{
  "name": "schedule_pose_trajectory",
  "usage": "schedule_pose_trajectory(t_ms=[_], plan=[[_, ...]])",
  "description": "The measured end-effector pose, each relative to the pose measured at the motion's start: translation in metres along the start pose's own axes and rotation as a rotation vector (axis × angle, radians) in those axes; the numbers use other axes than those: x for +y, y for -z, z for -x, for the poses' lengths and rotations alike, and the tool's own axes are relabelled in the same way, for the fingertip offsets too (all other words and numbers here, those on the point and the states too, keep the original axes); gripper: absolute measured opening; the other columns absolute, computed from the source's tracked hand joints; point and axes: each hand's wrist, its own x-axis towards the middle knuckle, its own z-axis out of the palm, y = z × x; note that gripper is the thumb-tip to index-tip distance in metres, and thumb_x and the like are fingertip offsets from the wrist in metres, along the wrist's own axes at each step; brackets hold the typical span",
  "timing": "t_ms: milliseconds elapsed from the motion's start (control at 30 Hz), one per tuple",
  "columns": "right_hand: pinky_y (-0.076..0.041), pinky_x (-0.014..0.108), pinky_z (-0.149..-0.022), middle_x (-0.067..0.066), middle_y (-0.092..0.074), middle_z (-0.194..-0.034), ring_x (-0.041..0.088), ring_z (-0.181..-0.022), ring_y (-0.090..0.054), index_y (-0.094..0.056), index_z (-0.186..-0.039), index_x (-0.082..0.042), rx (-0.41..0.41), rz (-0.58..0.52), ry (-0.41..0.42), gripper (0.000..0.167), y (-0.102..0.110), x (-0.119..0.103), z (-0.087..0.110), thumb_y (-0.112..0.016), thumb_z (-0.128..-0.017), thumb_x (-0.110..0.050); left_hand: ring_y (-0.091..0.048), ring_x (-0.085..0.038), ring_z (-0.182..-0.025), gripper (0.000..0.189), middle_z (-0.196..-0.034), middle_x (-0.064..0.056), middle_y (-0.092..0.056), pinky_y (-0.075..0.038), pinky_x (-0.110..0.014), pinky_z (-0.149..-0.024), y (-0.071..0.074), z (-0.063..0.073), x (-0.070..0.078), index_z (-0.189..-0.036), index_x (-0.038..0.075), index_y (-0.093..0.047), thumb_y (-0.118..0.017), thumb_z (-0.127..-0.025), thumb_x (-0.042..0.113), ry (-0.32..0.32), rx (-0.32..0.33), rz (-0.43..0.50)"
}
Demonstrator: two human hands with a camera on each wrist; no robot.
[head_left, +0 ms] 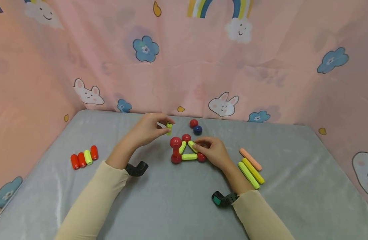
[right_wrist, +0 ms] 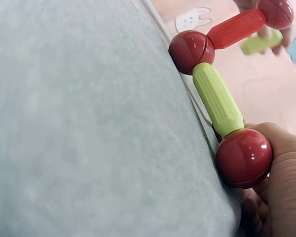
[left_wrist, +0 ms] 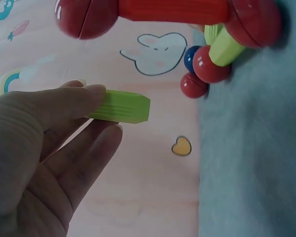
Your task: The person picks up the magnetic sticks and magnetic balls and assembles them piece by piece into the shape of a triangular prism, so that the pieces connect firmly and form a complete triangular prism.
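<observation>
Currently our left hand (head_left: 148, 129), nearly closed, pinches a green rod (head_left: 169, 128), which we hold up off the table (head_left: 171, 203), near the frame (head_left: 189, 156). Our right hand (head_left: 213, 150), partly curled, grips that frame at its right corner. From its left corner a red rod (head_left: 175, 151) stands upright, topped by a red ball (head_left: 175, 142). A blue ball (head_left: 197, 130) lies behind.

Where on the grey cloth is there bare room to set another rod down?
Bare cloth lies between the two sleeves, in front of the triangle, and right of the three long rods. It's crowded around the triangle: right hand touching it, left hand and two loose balls close by.
</observation>
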Motion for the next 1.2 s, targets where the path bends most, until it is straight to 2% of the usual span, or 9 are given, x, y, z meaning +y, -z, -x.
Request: schedule_pose_trajectory(t_ms=[233,433,533,800,933,1200], plan=[[-0.050,0.022,-0.065,0.007,-0.075,-0.096,0.015,-0.075,-0.061,-0.078,-0.110,-0.013,0.000,-0.022,-0.004,0.025,0.000,0.001,0.000,-0.076,-0.090,-0.029,-0.069,-0.023,-0.108,0.025,-0.115,-0.008,-0.073,-0.058,-0.038,-0.097,-0.015,-0.028,0.009,-0.116,0.008,-0.073,-0.074,-0.091,0.007,-0.036,-0.039,0.061],[-0.050,0.022,-0.065,0.009,-0.075,-0.097,0.016,-0.075,-0.061,-0.077,-0.111,-0.011,-0.011,-0.040,0.023,0.026,-0.001,-0.001,-0.002,-0.076,-0.091,-0.028,-0.069,-0.022,-0.108,0.024,-0.114,-0.007,-0.072,-0.058,-0.038,-0.095,-0.021,-0.043,0.013,-0.115,0.011,-0.074,-0.074,-0.091,0.007,-0.063,-0.088,0.058],[-0.049,0.022,-0.064,0.007,-0.075,-0.094,0.016,-0.074,-0.060,-0.077,-0.110,-0.013,-0.011,-0.026,0.039,0.024,0.000,-0.001,-0.002,-0.075,-0.091,-0.028,-0.070,-0.022,-0.106,0.024,-0.114,-0.006,-0.072,-0.059,-0.038,-0.093,-0.028,-0.048,0.008,-0.113,0.011,-0.075,-0.074,-0.090,0.006,-0.076,-0.087,0.079],[-0.048,0.022,-0.061,0.007,-0.075,-0.092,0.013,-0.071,-0.060,-0.077,-0.109,-0.011,-0.023,-0.021,0.040,0.022,0.001,0.002,0.004,-0.075,-0.091,-0.024,-0.069,-0.024,-0.108,0.025,-0.122,-0.012,-0.071,-0.058,-0.038,-0.097,-0.050,-0.045,-0.006,-0.116,0.007,-0.073,-0.073,-0.092,0.007,-0.062,-0.050,0.151],[-0.048,0.022,-0.062,0.008,-0.075,-0.094,0.014,-0.073,-0.060,-0.077,-0.109,-0.011,-0.018,-0.016,0.032,0.023,0.002,0.000,0.005,-0.075,-0.091,-0.025,-0.069,-0.025,-0.107,0.024,-0.121,-0.013,-0.072,-0.058,-0.040,-0.096,-0.051,-0.044,-0.005,-0.116,0.007,-0.074,-0.073,-0.091,0.007,-0.059,-0.029,0.173],[-0.049,0.022,-0.063,0.008,-0.076,-0.095,0.014,-0.074,-0.061,-0.077,-0.109,-0.010,-0.018,-0.022,0.018,0.023,0.001,0.000,0.005,-0.075,-0.091,-0.025,-0.070,-0.026,-0.107,0.026,-0.120,-0.010,-0.072,-0.059,-0.039,-0.094,-0.054,-0.044,-0.005,-0.116,0.005,-0.073,-0.074,-0.090,0.007,-0.057,-0.060,0.154]])
